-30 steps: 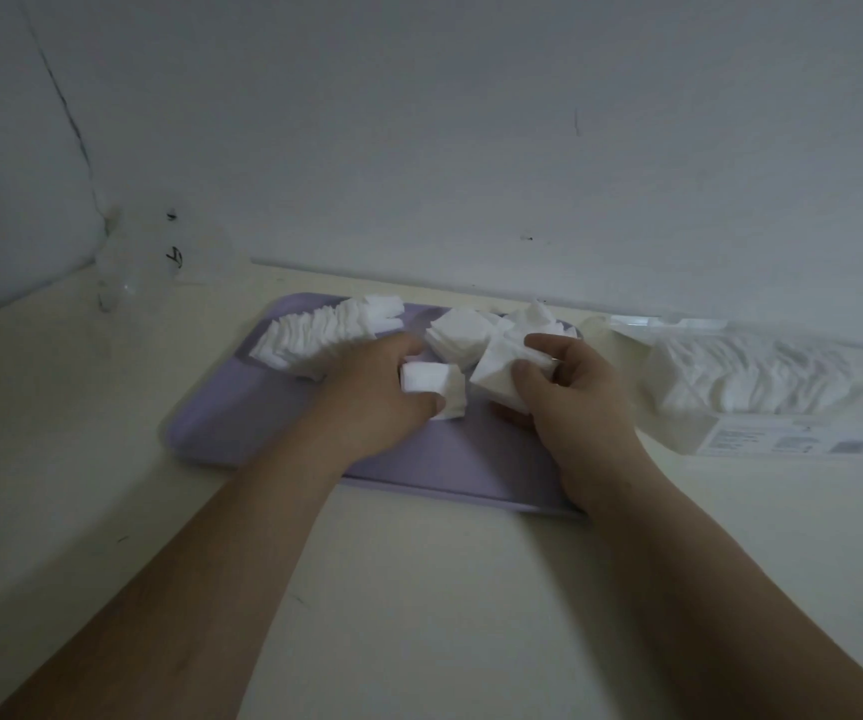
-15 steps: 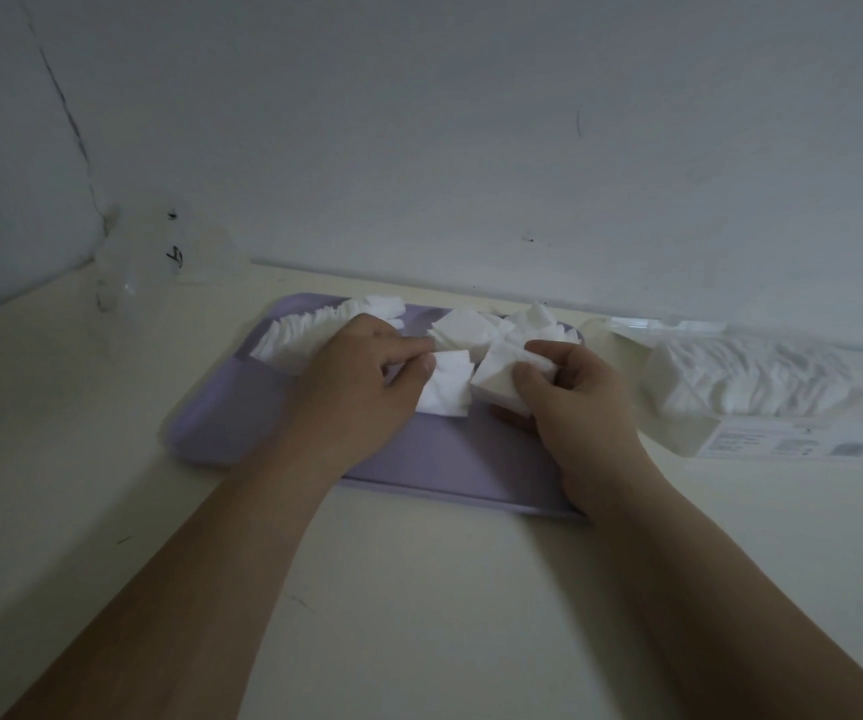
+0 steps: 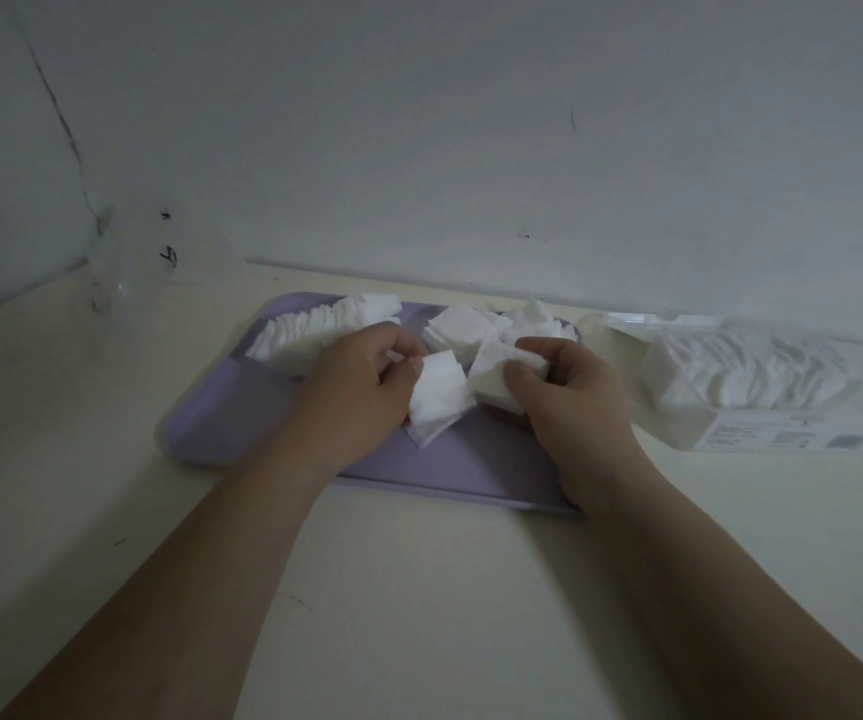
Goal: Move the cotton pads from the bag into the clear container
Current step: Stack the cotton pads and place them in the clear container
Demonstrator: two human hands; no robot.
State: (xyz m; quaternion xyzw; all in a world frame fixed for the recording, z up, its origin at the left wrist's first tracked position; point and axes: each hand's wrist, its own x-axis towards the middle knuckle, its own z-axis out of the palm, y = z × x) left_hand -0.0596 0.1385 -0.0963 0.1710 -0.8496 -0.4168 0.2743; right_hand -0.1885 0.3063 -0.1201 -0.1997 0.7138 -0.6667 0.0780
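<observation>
Both hands have closed in on the middle of the lavender tray [image 3: 273, 428] since a second ago, and the left hand [image 3: 351, 392] has swapped its small clutch of pads for a thicker, fanned wad.

Biggest thing first: the cream tabletop [image 3: 419, 589], with the tray sitting on it against the wall. Off to the right, just beside the tray, lies the clear container [image 3: 762, 387], already packed with a ruffled row of cotton pads. Far left, against the wall, there's a crumpled clear plastic bag [image 3: 123, 272], apparently empty, though it's dim over there.

On the tray, a long fanned row of pads [image 3: 315, 330] runs along the back left, and a loose heap of pads [image 3: 476, 327] sits at the back centre.

Now the hands. Left fingers and thumb are curled round the wad of pads [image 3: 437, 402], pinching it, its lower corner hanging toward the tray floor. The right hand [image 3: 564, 392] has fingers bunched tight on its own stack of pads [image 3: 489, 374], and the two bundles are touching.

My read: she's gathering the scattered pads into one neat stack before carrying it right to the container. Plenty remains on the tray, so several trips are left.
</observation>
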